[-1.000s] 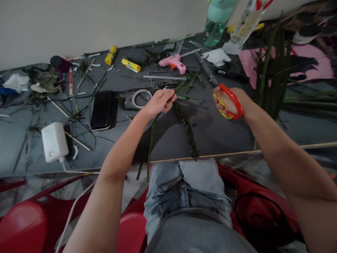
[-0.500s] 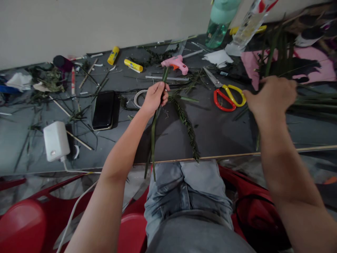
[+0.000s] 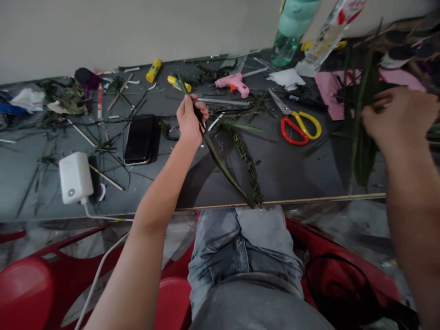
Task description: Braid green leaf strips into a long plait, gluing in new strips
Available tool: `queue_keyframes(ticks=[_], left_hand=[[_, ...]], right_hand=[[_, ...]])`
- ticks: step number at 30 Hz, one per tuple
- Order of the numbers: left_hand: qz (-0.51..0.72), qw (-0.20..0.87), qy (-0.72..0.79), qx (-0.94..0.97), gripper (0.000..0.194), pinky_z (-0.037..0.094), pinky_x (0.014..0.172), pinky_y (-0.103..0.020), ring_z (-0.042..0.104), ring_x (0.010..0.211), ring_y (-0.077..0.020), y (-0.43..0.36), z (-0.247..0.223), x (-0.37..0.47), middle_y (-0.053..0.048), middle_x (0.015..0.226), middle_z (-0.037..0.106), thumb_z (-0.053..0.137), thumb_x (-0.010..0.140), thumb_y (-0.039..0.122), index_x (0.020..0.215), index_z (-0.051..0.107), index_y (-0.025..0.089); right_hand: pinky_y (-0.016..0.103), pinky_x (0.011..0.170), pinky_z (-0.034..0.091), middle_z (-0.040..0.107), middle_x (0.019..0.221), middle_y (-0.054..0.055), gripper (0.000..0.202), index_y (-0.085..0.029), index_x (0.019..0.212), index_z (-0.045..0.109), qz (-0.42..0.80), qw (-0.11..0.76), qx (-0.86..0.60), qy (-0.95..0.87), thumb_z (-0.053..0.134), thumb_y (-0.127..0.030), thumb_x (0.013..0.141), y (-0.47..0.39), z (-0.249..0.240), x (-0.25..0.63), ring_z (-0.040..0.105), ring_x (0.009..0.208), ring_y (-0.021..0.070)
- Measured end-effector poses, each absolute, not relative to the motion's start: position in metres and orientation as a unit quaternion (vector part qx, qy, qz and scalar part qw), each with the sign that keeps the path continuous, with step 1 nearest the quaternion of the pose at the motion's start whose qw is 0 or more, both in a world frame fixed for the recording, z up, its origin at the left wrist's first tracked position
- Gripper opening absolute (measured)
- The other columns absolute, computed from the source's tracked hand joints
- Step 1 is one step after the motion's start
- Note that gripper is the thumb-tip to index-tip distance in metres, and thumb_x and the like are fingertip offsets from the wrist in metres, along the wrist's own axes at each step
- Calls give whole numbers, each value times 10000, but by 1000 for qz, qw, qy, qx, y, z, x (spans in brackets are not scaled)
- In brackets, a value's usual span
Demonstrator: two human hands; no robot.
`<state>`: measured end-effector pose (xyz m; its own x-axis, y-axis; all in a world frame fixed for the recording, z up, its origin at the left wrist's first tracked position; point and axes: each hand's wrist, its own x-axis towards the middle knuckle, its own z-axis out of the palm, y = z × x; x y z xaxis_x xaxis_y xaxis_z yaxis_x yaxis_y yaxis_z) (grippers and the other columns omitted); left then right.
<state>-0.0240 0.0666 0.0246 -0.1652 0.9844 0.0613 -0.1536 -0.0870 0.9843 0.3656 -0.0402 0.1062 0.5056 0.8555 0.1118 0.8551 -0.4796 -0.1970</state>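
Observation:
My left hand (image 3: 192, 117), over the middle of the table, is closed around narrow green leaf strips (image 3: 223, 167). Their short ends stick up past the fingers, and the long ends trail toward the table's front edge. Just right of them lies a braided green leaf strand (image 3: 245, 158). At the right, my right hand (image 3: 400, 112) has its thumb and fingers curled on a bunch of long, broad green leaves (image 3: 364, 160) hanging upright beside it. Between the hands rest scissors (image 3: 297, 126) with one red and one yellow handle, blades slightly apart.
Along the back are a pink glue gun (image 3: 233, 84), yellow glue sticks (image 3: 153, 70), a green bottle (image 3: 288, 36) and a clear bottle (image 3: 323, 39). A black phone (image 3: 139, 139) and white charger (image 3: 75, 177) lie left among leaf scraps. Red chairs (image 3: 27, 293) stand below the table.
My left hand has moved left, and its leaf strips now slant right. My right hand has shifted right, with the broad leaves now hanging upright by its fingers.

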Motion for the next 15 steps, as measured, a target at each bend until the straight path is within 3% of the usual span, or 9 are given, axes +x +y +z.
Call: queue_keyframes(ticks=[3,6,9,15], left_hand=[[602,506,472,398,409,489,630,-151,687,782,-80,51,44,-1,-3,817,656,362,1059,539,1094,582,196],[601,532,452,389,349,546,777,-165,720,968,-93,31,65,30,-35,983,701,349,1088,400,1095,602,160],[594,559,442,372,244,563,897,-184,695,1136,-112,15,77,52,-40,1077,705,413,1076,283,1039,611,145],[589,631,410,295,222,562,1008,-259,651,1267,-155,3,77,59,-56,1101,683,423,1060,199,993,609,99]], right_hand=[[346,879,499,737,1136,226,292,-82,1148,750,107,287,-761,-571,645,-214,911,-50,107,309,704,998,225],[328,790,533,731,972,123,273,-161,987,726,274,394,-633,-608,713,-416,888,-55,102,240,692,884,208],[331,711,549,682,861,96,387,-180,883,673,390,380,-564,-621,792,-539,800,-49,96,189,692,878,242],[383,727,583,698,854,95,364,-195,894,687,355,402,-546,-643,701,-559,881,-28,79,165,713,853,261]])
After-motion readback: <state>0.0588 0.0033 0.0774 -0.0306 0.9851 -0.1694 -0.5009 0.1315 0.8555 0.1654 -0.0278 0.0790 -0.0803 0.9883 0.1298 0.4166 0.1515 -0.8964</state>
